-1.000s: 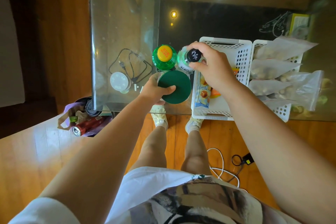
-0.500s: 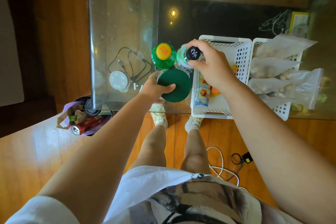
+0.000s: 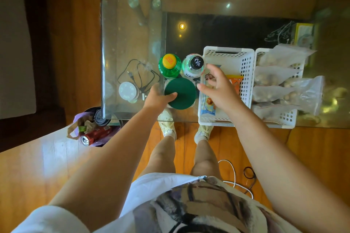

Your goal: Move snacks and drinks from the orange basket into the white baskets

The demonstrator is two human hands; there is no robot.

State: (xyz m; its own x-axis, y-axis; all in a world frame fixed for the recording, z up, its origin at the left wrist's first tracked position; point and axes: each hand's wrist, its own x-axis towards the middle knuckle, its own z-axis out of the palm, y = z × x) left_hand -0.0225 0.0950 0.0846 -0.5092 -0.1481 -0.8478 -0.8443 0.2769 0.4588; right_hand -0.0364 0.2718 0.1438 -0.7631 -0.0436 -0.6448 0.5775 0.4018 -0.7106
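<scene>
The left hand grips the jar w/ the dark green lid, thumb lying on the lid and fingers curled round its side. The jar stands on the glass table, just left of the near white basket, not in it. The right hand is above that basket w/ fingers spread apart and holding nothing. It is just beside the bottle w/ the black cap but not touching it. That bottle stands on the table next to the bottle w/ the yellow cap, both outside the baskets. How far along? Looks like a good part is done. The near white basket has a few snack packs lying flat inside, and the far white basket is stuffed w/ clear bags of small round snacks. I can't see an orange basket anywhere in this view. What's left, I think: the jar and the 2 bottles need to go in a white basket. Off to the side on the table sit a round white thing and a black cord.
</scene>
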